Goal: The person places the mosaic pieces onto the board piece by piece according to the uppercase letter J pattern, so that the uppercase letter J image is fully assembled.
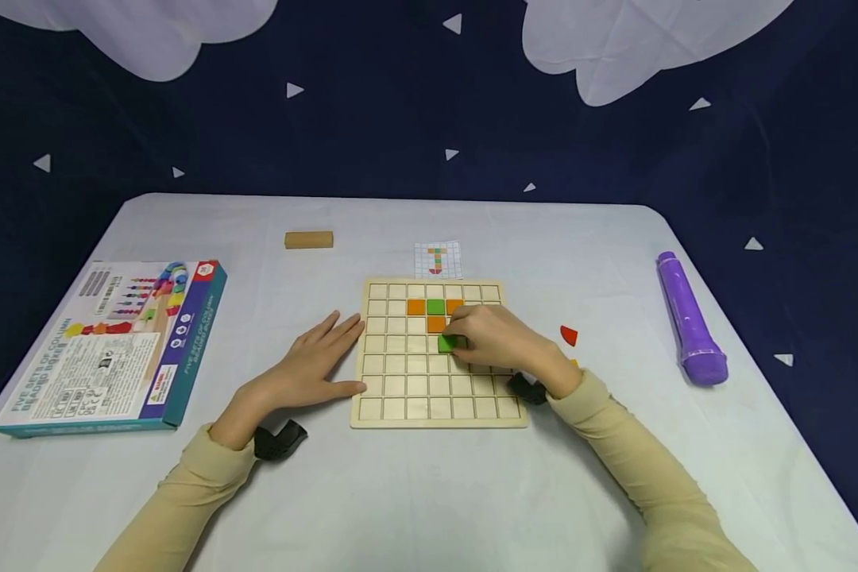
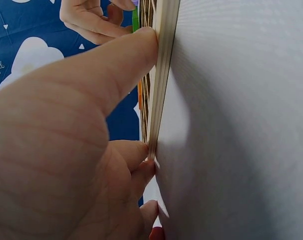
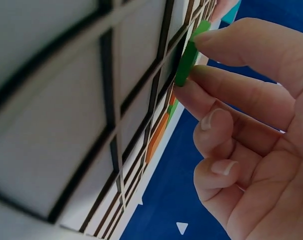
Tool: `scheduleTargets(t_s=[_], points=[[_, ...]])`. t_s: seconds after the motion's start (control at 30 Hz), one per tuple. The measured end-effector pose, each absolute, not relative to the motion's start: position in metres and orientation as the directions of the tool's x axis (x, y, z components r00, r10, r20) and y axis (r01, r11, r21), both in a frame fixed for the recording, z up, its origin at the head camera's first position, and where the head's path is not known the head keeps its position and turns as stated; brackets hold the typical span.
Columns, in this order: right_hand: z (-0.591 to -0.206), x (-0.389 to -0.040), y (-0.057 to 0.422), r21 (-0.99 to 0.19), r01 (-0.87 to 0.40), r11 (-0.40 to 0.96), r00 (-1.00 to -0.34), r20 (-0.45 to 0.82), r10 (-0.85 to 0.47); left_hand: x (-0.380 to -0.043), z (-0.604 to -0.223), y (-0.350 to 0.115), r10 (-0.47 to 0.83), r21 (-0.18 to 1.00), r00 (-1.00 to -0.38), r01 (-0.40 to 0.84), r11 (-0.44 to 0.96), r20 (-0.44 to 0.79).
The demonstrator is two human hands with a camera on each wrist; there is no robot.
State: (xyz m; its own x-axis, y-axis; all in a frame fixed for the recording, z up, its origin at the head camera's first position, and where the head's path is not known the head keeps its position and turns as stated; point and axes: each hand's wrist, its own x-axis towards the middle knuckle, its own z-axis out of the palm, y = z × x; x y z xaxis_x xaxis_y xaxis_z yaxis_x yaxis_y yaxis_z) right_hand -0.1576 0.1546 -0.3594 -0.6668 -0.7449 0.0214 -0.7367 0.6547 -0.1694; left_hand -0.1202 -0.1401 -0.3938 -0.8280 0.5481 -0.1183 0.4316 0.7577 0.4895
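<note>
A wooden grid board (image 1: 394,387) lies flat on the white table. Orange tiles (image 1: 416,307) flank a green tile (image 1: 435,307) in its second row, with another orange tile (image 1: 436,324) just beneath. My right hand (image 1: 495,337) pinches a green square tile (image 3: 188,56) between thumb and fingers; in the right wrist view it stands tilted against the grid below the orange one. My left hand (image 1: 306,368) lies with fingers spread, its thumb and fingertips touching the board's left edge (image 2: 164,65).
A small pattern card (image 1: 438,260) lies behind the board. A wooden block (image 1: 309,240) is at the back left, a boxed toy set (image 1: 114,342) at the left. To the right are a red piece (image 1: 569,335), a partly hidden yellow piece (image 1: 575,363) and a purple cylinder (image 1: 689,322).
</note>
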Motion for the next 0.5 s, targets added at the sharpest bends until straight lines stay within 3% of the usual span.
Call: scheduleTargets(t_s=[0.5], points=[[-0.3617, -0.1588, 0.1490, -0.172, -0.729, 0.663, -0.674, 0.005, -0.739, -0.1208, -0.3941, -0.1409, 0.551, 0.497, -0.826, 0.431, 0.753, -0.118]])
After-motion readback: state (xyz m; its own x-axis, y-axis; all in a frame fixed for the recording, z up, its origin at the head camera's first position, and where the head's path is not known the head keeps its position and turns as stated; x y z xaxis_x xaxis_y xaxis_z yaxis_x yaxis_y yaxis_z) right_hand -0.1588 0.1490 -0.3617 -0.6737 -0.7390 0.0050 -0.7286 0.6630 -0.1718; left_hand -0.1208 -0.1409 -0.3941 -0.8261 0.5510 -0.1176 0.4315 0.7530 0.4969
